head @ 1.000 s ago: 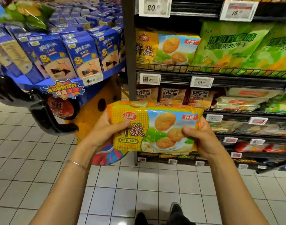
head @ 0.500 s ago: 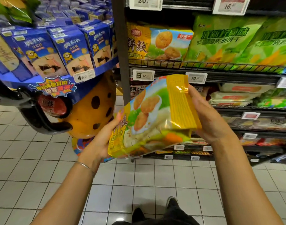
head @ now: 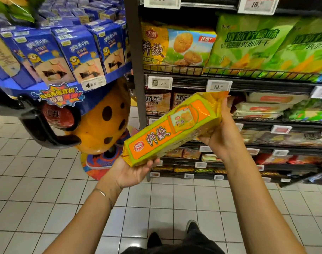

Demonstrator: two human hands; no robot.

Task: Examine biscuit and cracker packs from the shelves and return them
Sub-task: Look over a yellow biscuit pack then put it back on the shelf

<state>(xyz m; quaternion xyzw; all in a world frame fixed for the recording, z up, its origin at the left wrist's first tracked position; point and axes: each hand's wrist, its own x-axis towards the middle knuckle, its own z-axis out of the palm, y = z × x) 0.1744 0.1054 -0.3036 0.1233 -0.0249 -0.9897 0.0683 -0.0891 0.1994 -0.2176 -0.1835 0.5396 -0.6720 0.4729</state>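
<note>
Straight ahead of you, dark metal shelving point(head: 266, 84) fills the right half of the view, its tiers fronted by low wire rails and hung with white price tags point(head: 218, 86). Its top visible tier holds big green packs point(head: 257, 43) standing upright side by side, and to their left a yellow pack point(head: 176, 46) printed with round biscuits and red characters. The tier below carries small upright cracker packs point(head: 157, 102) on the left and flat pale packs point(head: 266, 105) stacked on the right; the lower tiers hold more packets, too dim to tell apart. On your left, a round blue display stand point(head: 118, 74) is crowded with upright blue boxes point(head: 79, 57) bearing a yellow cartoon figure, and beneath it sit an orange spotted figure point(head: 101, 125) and a black headphone shape point(head: 43, 129). White floor tiles point(head: 46, 180) run underneath. The biscuit pack point(head: 173, 129) you are examining is off the shelf, held in the air in front of the lower tiers, between your two hands. It lies tilted, low at the left and high at the right, with a narrow side turned toward you: an orange panel edged in yellow-green, a red oval logo at the low end, red characters beside it, and a small picture of biscuits further up. Both ends are crimped gold foil. Your left hand point(head: 131, 173) cups the low end from beneath, fingers curled up around it. Your right hand point(head: 222, 138) grips the high end, thumb lying along the foil. A thin bracelet point(head: 99, 192) circles your left wrist.
</note>
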